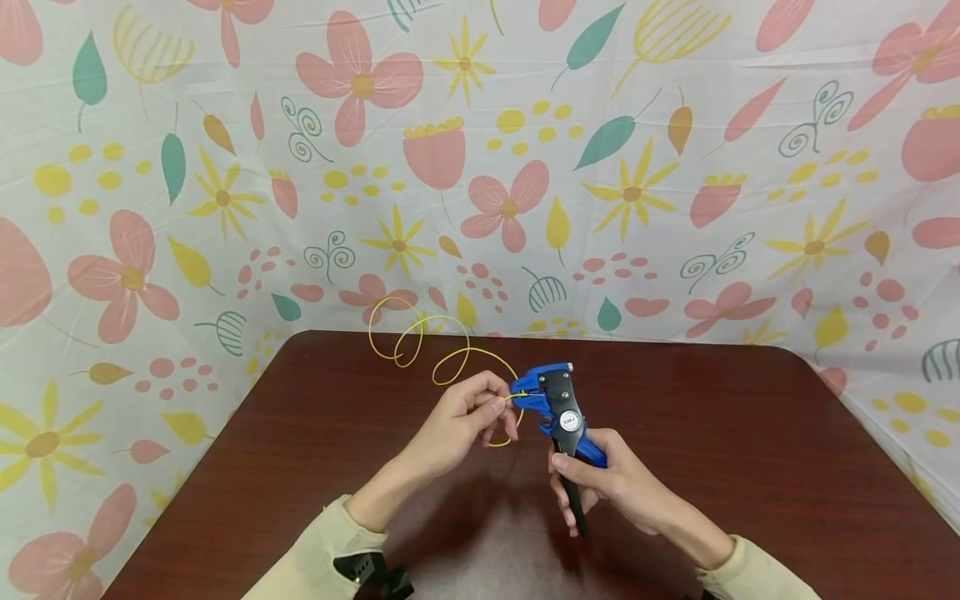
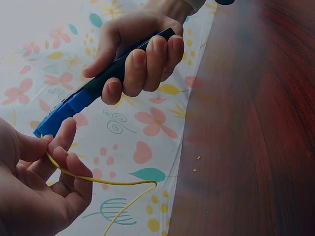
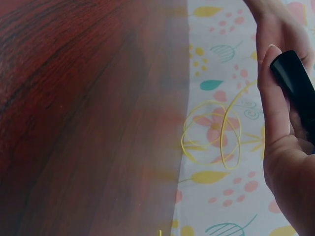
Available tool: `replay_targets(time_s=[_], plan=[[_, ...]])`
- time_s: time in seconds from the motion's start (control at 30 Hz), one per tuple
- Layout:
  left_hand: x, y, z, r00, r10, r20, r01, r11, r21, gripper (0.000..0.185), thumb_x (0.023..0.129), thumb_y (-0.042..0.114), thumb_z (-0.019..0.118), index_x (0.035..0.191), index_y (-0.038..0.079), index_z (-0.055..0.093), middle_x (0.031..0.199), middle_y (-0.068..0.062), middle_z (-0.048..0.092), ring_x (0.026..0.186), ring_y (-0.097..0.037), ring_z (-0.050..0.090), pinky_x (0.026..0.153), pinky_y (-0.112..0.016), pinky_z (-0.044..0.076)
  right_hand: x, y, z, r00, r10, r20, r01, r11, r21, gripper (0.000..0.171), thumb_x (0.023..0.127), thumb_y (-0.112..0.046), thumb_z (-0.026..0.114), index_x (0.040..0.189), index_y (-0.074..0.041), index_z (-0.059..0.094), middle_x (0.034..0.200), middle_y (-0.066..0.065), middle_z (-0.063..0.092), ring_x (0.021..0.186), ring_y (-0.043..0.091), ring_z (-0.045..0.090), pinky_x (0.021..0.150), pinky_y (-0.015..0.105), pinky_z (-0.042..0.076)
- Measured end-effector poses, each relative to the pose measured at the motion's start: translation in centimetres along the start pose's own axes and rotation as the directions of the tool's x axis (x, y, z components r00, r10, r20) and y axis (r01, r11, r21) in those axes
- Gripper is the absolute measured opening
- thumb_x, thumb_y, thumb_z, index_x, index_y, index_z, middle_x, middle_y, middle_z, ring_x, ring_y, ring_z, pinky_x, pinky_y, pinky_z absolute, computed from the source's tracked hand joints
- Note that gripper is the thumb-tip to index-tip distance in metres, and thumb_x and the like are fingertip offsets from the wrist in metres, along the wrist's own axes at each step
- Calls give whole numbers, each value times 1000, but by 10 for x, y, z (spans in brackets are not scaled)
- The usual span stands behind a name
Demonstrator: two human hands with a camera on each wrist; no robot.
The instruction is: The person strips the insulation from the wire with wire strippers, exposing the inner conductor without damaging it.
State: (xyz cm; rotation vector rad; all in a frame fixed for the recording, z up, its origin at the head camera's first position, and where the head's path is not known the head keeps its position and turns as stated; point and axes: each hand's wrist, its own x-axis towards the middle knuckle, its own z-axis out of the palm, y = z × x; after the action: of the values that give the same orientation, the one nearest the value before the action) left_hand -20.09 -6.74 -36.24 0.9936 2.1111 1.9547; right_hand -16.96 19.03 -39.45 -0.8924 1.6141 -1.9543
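Note:
My right hand [image 1: 611, 483] grips the handles of a blue and black wire stripper [image 1: 567, 408], its fingers curled round them. The tool stands tilted above the table with its blue jaws toward the left. Between thumb and fingers my left hand [image 1: 457, 421] pinches a thin yellow wire [image 1: 471, 351] near those jaws. One end of the wire lies at the jaw opening; whether the jaws clamp it I cannot tell. The rest of the wire [image 3: 224, 132] trails off in loose loops behind the left hand. In the left wrist view the wire [image 2: 115, 183] runs across the left fingers.
Both hands are over a dark reddish-brown table [image 1: 750, 450]. A white cloth [image 1: 525, 117] with flowers and leaves hangs behind it. Tiny yellow bits [image 2: 199, 158] lie on the table in the left wrist view. A black strap device [image 1: 367, 569] sits at the left sleeve.

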Motion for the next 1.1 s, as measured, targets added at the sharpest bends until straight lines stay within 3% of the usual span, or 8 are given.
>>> replay_targets(time_s=[0.37,0.7,1.1], plan=[[0,2,0,1000,-22,-9,22,1000,6,15,110,2,45,109,-10,54,84,-19,72,63,-24,51,60,-27,45,1,0,1,998,31,-48,-32,999,-37,19,112,-5,46,111,11,57,80,28,60,61,23,69,56,58,60],[0,1,0,999,-29,-14,29,1000,4,14,110,2,45,109,-9,54,84,-18,72,63,-20,51,60,-27,45,2,2,-1,1000,-23,-7,23,999,-45,17,112,-1,43,113,9,57,80,40,53,62,24,70,55,65,56],[1,0,1,1000,-24,-13,25,1000,8,14,110,1,45,108,-8,55,83,-19,72,62,-21,51,59,-29,44,1,2,-1,1000,-16,-19,16,999,-37,18,112,-2,44,109,11,56,78,42,49,62,21,68,52,67,53]])
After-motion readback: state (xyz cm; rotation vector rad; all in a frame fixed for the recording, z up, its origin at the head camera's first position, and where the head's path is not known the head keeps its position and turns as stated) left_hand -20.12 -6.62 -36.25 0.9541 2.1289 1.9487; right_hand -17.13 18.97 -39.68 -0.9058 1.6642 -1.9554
